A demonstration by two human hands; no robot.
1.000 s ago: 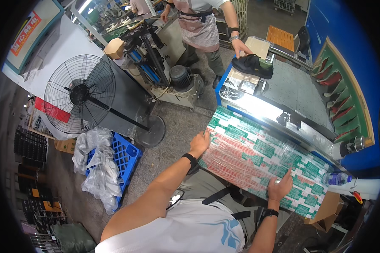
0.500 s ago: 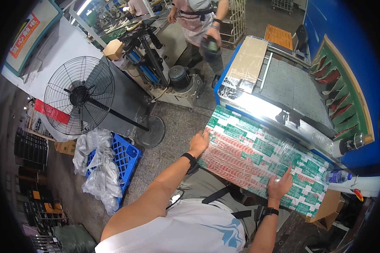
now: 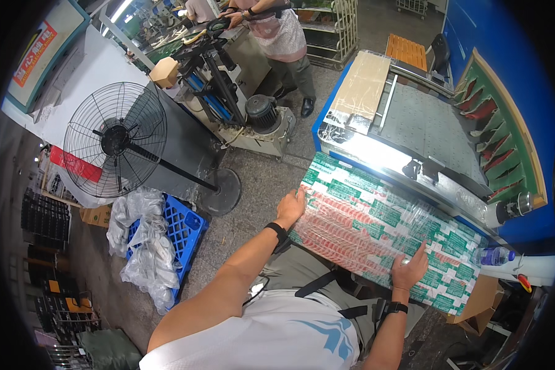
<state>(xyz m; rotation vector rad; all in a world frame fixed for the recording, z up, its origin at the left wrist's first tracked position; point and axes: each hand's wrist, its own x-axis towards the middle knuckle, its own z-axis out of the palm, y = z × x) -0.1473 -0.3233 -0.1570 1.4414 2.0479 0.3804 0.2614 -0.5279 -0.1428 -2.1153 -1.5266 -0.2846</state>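
A flat rectangular board point(image 3: 351, 222) lies slanting in front of me, covered in clear film over a green, white and red pattern. My left hand point(image 3: 290, 208) is closed on its left edge, with some of its fingers hidden. Near the front edge, toward the right, my right hand point(image 3: 410, 268) rests on the film with the index finger stretched out. It holds nothing, and a ring shows on one finger.
A blue-sided machine with a grey bed point(image 3: 425, 129) adjoins the board's far edge. A plastic bottle point(image 3: 496, 256) lies at its right end, above a cardboard box point(image 3: 478, 305). Leftward stand a fan point(image 3: 116, 140) and a blue pallet point(image 3: 188, 237) with plastic bags point(image 3: 145, 246). Another person point(image 3: 277, 37) stands beyond.
The other person has turned and moved left toward the far machine, both hands now at it. My hands and the board have barely moved.
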